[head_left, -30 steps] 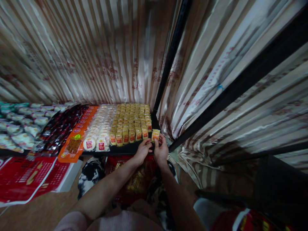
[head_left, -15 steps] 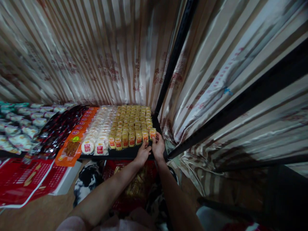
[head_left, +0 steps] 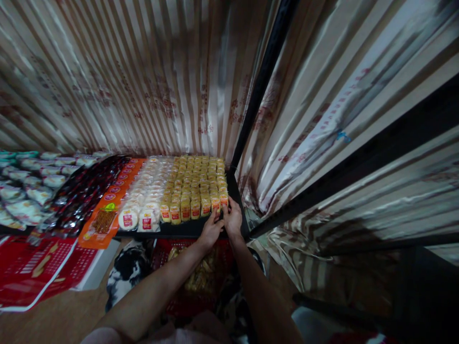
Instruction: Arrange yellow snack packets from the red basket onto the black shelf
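Rows of small yellow snack packets with red and white labels stand at the right end of a black shelf. At the front right corner, my right hand has its fingers closed around the side of the last snack packet. Close beside it is my left hand, its fingers partly apart and the fingertips against the lower front of the neighbouring packets. Both hands nearly meet below the front row. Under the shelf edge, between my forearms, a red basket holds more yellow packets.
Left of the yellow rows lie round white packaged crackers, an orange snack bag, dark shiny packets and white-green packets. A red printed bag sits below. Black posts and striped curtains enclose the shelf.
The last packet at the right has shifted slightly left, closer against the row, with my right hand moving along. My left hand stays almost in place.
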The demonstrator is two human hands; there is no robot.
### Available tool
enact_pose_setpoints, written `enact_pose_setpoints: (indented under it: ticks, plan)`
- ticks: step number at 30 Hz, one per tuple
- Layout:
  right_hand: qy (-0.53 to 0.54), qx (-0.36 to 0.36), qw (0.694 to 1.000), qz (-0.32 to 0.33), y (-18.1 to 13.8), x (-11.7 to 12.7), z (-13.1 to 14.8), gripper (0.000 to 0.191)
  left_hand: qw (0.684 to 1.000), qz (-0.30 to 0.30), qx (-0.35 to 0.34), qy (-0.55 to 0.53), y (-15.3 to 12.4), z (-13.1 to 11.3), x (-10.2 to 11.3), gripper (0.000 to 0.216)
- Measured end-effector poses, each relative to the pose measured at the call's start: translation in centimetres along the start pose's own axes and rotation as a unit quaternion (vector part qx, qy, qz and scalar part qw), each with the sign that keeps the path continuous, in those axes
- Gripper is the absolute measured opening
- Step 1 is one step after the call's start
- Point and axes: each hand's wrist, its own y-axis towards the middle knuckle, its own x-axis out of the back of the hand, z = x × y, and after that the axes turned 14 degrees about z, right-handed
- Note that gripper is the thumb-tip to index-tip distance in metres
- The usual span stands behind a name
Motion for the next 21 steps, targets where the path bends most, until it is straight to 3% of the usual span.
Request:
enact_pose_setpoints:
  ticks: [8,21]
  plan:
    - [-0.068,-0.036,0.997,-0.024,-0.4,-0.05,0.54,0.047,1.0,0.016,-0.012,-0.007,0.04,0.32,0.3,0.065]
    - [-0.005,-0.025,0.999,-0.026,-0.36,-0.69,0.25,0.042,0.999,0.032,-0.021,-0.017,0.19,0.69,0.64,0.066]
